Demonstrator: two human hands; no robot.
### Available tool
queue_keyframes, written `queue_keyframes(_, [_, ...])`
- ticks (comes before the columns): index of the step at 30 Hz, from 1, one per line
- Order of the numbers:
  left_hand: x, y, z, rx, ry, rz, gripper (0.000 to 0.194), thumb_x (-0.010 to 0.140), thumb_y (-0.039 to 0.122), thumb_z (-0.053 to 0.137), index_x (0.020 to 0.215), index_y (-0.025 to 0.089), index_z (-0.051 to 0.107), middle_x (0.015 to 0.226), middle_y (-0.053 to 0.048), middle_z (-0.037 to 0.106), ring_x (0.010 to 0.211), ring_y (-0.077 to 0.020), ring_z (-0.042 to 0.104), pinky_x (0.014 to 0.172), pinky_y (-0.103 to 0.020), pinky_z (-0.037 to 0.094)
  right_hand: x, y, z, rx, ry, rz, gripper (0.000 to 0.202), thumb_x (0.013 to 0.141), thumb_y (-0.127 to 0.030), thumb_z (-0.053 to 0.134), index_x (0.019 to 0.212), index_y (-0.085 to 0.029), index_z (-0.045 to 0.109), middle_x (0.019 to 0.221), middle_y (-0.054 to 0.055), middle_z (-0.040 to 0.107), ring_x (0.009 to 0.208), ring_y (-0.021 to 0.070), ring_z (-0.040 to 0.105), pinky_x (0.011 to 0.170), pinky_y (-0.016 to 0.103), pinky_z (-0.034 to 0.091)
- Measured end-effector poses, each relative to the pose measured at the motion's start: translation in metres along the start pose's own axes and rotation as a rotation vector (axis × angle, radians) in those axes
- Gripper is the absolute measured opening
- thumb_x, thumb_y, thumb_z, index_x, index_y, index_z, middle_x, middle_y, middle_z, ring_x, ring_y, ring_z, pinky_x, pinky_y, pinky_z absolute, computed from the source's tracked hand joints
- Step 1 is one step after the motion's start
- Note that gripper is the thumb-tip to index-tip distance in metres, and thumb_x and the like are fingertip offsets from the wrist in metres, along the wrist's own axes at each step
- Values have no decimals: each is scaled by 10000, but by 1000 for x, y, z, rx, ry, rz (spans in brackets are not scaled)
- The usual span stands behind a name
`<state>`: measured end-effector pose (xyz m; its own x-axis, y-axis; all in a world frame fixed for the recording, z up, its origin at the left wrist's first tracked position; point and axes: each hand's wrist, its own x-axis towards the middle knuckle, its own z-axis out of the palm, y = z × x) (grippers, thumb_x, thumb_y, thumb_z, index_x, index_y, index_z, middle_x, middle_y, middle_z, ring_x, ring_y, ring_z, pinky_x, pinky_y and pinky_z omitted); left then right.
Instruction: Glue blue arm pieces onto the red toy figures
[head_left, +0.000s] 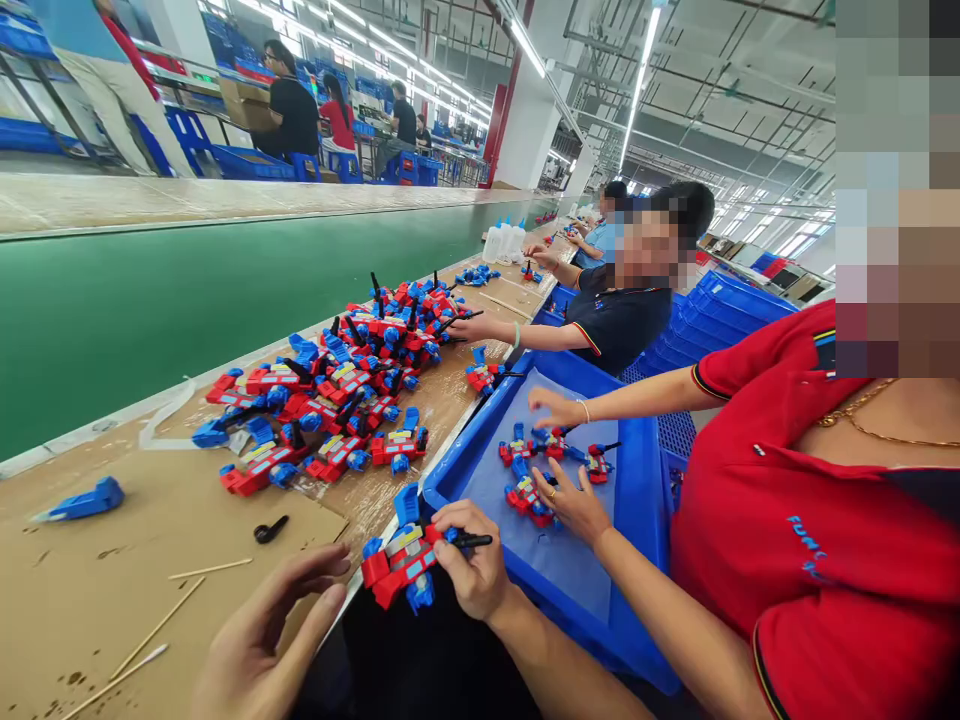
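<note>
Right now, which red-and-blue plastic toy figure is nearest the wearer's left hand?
The figure pinched by the right hand; those heaped or in the blue plastic tray lie farther off.

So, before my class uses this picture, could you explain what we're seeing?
There's no machine here: a camera on someone's head looks forward and down at their own bare hands. The right hand grips a red-and-blue toy figure near its black rod. The left hand is open beside it, apparently empty. On the cardboard-covered table lie a pile of similar figures, a blue piece, a cotton swab and thin sticks. The other two hands, at more figures in a blue tub, belong to a co-worker in red.
</note>
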<state>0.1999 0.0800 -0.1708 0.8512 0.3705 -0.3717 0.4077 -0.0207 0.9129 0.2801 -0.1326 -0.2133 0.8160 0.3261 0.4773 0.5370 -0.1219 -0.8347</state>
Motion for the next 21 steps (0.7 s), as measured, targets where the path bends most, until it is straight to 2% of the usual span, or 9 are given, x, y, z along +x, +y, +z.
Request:
queue_keyframes(4, [-3, 8, 1, -18, 18, -42, 803, 448, 741, 758, 1011, 170, 719, 1126, -78, 722, 1046, -204, 689, 862, -151, 567, -1, 0, 0, -2, 5, 6, 131, 985, -348, 539, 1041, -262, 620, 1004, 40, 649, 940, 177, 646, 843, 345, 551])
queue_keyframes(7, [-2, 6, 0, -2, 22, -26, 808, 454, 763, 748, 999, 168, 724, 1118, -90, 723, 1038, -216, 694, 870, -175, 576, -2, 2, 3, -9, 17, -28, 141, 983, -371, 556, 1021, -254, 624, 984, 27, 656, 910, 174, 649, 811, 337, 558])
queue_keyframes(13, [1, -16, -7, 83, -19, 133, 728, 653, 774, 668, 1059, 171, 712, 1125, -102, 718, 1029, -227, 701, 891, -233, 591, -2, 7, 8, -3, 38, -54, 125, 962, -353, 584, 1002, -243, 628, 959, 25, 653, 878, 185, 649, 757, 366, 568])
queue_keyframes(17, [5, -33, -13, 148, -111, 264, 573, 840, 659, 618, 1174, 195, 658, 1206, -82, 692, 1080, -199, 684, 935, -225, 570, -5, 10, 10, 16, 5, -18, 87, 948, -294, 574, 1003, -244, 620, 985, 28, 653, 909, 189, 646, 794, 376, 557])
queue_keyframes(21, [9, -46, -16, 143, -126, 257, 582, 870, 651, 595, 1212, 182, 628, 1255, -111, 663, 1122, -213, 666, 944, -226, 564, -6, 8, 10, 17, -25, 2, 95, 953, -271, 555, 1028, -257, 613, 982, 32, 643, 919, 176, 636, 807, 359, 544])
